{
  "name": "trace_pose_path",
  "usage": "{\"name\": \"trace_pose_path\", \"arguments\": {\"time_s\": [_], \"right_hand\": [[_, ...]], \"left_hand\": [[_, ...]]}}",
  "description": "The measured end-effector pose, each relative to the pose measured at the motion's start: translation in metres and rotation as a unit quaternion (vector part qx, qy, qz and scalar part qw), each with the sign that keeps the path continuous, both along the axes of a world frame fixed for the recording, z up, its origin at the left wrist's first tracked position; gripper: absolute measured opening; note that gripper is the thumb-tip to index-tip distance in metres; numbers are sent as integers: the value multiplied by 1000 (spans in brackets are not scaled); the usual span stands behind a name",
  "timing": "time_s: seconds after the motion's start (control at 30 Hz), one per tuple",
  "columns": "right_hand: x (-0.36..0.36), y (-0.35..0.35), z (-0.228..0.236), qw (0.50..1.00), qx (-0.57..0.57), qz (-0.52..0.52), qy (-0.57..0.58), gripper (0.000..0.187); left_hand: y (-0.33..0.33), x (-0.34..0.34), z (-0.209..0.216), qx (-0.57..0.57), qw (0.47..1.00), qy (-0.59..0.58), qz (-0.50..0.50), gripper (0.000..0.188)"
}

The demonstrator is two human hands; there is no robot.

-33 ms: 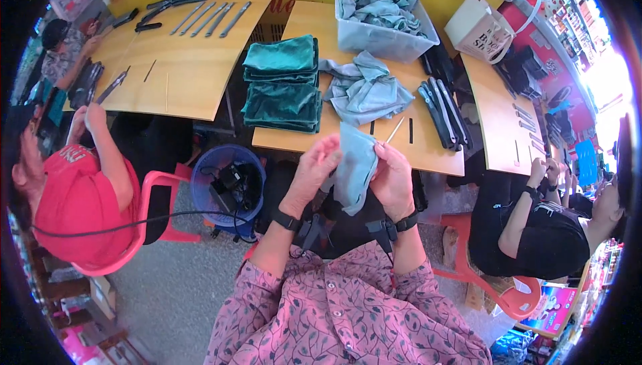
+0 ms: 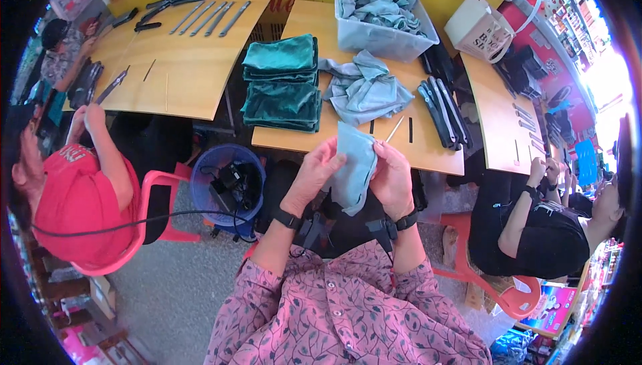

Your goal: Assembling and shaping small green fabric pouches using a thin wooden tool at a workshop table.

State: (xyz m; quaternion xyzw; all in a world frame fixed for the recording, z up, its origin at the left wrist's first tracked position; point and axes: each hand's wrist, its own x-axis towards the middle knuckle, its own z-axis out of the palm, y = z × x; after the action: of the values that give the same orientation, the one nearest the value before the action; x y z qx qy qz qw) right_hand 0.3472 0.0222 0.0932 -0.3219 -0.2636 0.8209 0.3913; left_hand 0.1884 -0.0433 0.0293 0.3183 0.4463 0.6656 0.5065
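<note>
Between my hands hangs a pale blue-green cloth pouch (image 2: 355, 164), in front of the table's near edge. My left hand (image 2: 317, 170) pinches its left edge between thumb and fingers. On the other side my right hand (image 2: 392, 176) grips the right edge, its fingers partly hidden by the fabric. Just beyond, on the table (image 2: 294, 139), lie a thin pale stick (image 2: 395, 129) and a short black strip (image 2: 410, 130). A loose heap of similar pale cloth (image 2: 368, 91) lies behind them. Left of it are stacked dark green velvety pouches (image 2: 281, 84).
A translucent bin (image 2: 384, 41) of pale cloth stands at the back. Folded grey-black umbrella-like pieces (image 2: 445, 112) lie right. A blue basket (image 2: 227, 184) with black devices sits on the floor at left. Co-workers in red (image 2: 87, 198) and black (image 2: 545, 231) sit either side.
My left hand has closed from loosely parted fingers to a pinch on the pouch's left edge. The pouch has shifted slightly left; my right hand stays nearly in place.
</note>
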Motion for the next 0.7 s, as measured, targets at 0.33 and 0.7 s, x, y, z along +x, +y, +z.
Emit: {"name": "trace_pose_path", "arguments": {"time_s": [0.33,0.7], "right_hand": [[7,-14,-12,982,134,18,-131,21],[3,-25,-24,906,294,15,-303,18]], "left_hand": [[-4,13,20,10,996,-77,52,25],[-8,10,20,-13,992,38,120,23]]}}
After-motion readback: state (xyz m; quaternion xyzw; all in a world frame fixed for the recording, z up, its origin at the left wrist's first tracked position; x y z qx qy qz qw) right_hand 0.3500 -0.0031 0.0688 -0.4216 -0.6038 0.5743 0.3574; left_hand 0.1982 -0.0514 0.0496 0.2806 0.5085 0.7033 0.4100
